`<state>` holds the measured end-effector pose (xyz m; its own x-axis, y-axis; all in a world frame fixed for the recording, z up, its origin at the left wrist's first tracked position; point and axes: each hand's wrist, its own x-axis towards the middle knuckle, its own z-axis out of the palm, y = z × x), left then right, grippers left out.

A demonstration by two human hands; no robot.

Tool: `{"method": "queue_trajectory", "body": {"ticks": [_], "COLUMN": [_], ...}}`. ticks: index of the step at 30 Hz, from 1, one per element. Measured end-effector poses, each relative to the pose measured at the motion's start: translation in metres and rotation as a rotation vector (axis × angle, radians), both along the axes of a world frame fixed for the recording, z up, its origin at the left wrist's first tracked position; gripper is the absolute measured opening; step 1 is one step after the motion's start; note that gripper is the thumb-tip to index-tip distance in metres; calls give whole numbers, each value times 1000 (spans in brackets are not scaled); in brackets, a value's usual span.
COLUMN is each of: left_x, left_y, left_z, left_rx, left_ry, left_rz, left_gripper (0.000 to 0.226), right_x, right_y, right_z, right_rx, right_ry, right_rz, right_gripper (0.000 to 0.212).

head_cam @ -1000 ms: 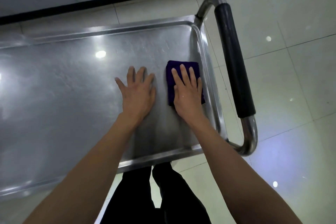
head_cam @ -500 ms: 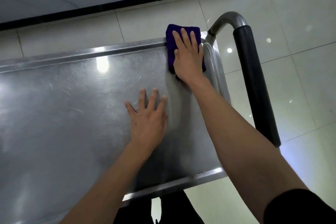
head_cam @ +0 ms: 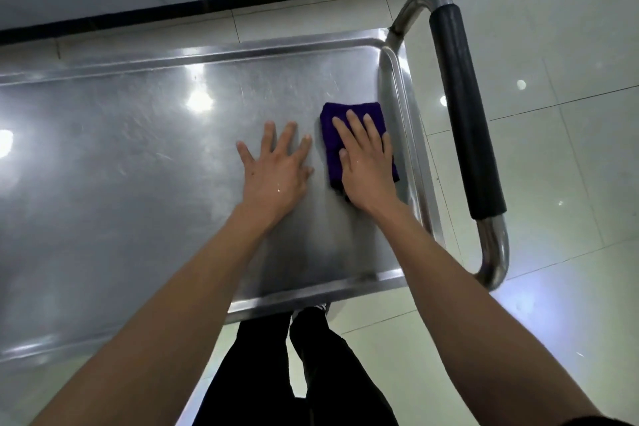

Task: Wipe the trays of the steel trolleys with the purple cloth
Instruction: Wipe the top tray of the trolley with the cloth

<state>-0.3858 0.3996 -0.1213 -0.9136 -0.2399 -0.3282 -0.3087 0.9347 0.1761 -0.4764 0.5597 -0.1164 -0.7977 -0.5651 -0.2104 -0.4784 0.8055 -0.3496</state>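
Purple cloth (head_cam: 337, 135) lies folded flat on the top tray (head_cam: 138, 156) of the steel trolley, at the tray's right end, just beside the raised right rim. Right hand (head_cam: 366, 166) presses down on it, fingers (head_cam: 356, 124) straight and spread over the cloth, not curled round it. Left hand (head_cam: 276, 173) rests flat on bare steel just left of the cloth, fingers splayed and holding nothing; looks like it braces the person's weight.

Step in hand, judged: wiping the right end strip of the tray. To do it well, the palm should stay square on the cloth so the fold does not bunch or slide out from under the fingers. Strokes should run parallel to the rim and overlap, with the cloth edge pushed into the corner where rim meets tray floor, since grime tends to sit there. The left hand leaves prints, so its patch needs a pass too. Most of the tray to the left looks streaky and probably remains to be done.

Black-padded handle (head_cam: 463, 107) curves beyond the rim, apart from both hands. Pale tiled floor (head_cam: 553, 149) below; the person's dark trousers (head_cam: 276, 373) show at the near edge.
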Motion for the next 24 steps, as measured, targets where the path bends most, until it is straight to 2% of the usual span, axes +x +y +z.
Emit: {"method": "queue_trajectory", "body": {"ticks": [11,19,24], "left_x": [3,23,30], "left_y": [5,13,8], "left_z": [-4,2,11], "left_rx": [9,11,-7], "left_ry": [-1,34,68], "left_rz": [78,138,130], "left_gripper": [53,51,60], "right_x": [159,193,189], "right_y": [99,109,96], "right_z": [-5,-5,-6], "right_rx": [57,90,91], "right_ry": [-1,35,34], "right_rz": [76,92,63], "right_gripper": [65,63,61]}}
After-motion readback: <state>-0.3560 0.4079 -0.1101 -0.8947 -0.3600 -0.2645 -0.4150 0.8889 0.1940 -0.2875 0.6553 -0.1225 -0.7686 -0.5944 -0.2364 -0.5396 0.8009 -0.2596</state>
